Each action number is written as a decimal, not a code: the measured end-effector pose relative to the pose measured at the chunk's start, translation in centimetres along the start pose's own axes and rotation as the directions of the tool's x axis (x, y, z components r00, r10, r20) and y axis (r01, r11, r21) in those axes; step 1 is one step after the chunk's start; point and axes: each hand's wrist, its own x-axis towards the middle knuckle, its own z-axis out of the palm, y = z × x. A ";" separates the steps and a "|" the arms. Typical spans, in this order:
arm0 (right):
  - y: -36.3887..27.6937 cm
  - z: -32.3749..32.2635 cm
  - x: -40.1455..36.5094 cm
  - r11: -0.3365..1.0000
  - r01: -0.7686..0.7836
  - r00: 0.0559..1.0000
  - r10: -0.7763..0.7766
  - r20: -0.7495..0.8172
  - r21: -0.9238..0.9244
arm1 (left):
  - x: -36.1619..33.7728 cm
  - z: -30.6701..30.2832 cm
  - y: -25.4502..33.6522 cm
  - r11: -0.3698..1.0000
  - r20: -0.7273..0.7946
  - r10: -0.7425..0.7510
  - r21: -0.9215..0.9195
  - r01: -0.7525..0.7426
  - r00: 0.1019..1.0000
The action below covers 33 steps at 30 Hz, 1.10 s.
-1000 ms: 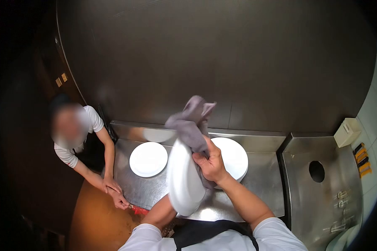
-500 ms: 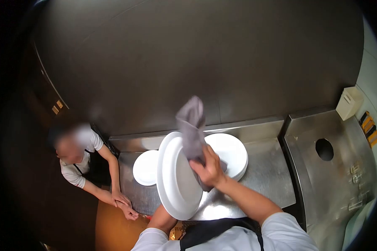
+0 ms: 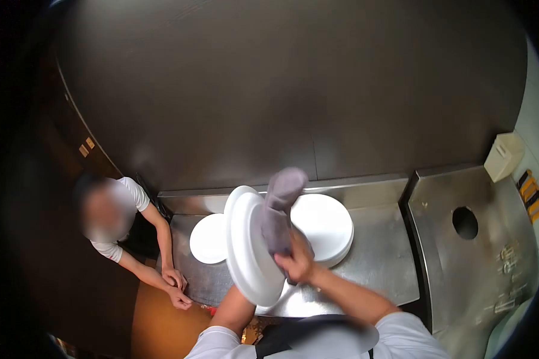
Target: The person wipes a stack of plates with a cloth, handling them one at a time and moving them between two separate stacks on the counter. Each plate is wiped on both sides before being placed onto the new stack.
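A large white oval plate [image 3: 241, 245] is held up on a steep tilt over the counter. My left forearm [image 3: 232, 312] runs up behind it, and the plate hides the fingers of my left hand. My right hand [image 3: 297, 263] is closed around a grey cloth [image 3: 278, 215], which is bunched up against the plate's inner face and slightly blurred. Right of the cloth sits a stack of white plates [image 3: 326, 224]. To the left, a white plate [image 3: 208, 239] lies on the counter, partly covered by the raised one.
The metal counter [image 3: 380, 257] runs along a dark wall [image 3: 221, 107]. At right is a metal surface with a round hole [image 3: 465, 222], a beige container [image 3: 503, 157] and yellow-and-black items [image 3: 530, 194]. Another person [image 3: 156, 239] leans at the counter's left end, hands together.
My right hand and the cloth have moved slightly down along the plate, and the cloth's upper end has folded over to the right. The other person's hands have shifted a little.
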 end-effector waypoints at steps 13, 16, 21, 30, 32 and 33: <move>0.7 -6.7 2.8 0.903 -0.091 0.710 0.355 -0.608 0.420 | 2.4 5.4 18.8 0.781 0.282 0.531 0.203 -0.591 0.799; 0.4 -6.5 3.0 0.815 0.051 0.662 0.404 -0.631 0.576 | -2.1 5.8 15.7 0.742 0.182 0.570 0.305 -0.597 0.801; 1.8 -3.5 0.3 0.820 -0.016 0.704 0.416 -0.576 0.572 | -4.8 4.2 9.8 0.862 -0.090 0.496 0.165 -0.478 0.864; -1.4 -11.2 3.2 0.965 -0.244 0.964 0.230 -0.136 -0.094 | -6.1 -0.3 15.8 0.642 0.368 0.382 0.554 -0.530 0.848; -5.6 -11.9 6.0 0.905 -0.146 0.982 0.180 0.049 -0.399 | -5.9 0.3 18.0 0.542 0.486 0.324 0.608 -0.580 0.812; -7.0 -11.8 7.2 0.893 -0.081 0.975 0.163 0.149 -0.443 | -5.6 0.8 19.1 0.481 0.520 0.228 0.675 -0.560 0.823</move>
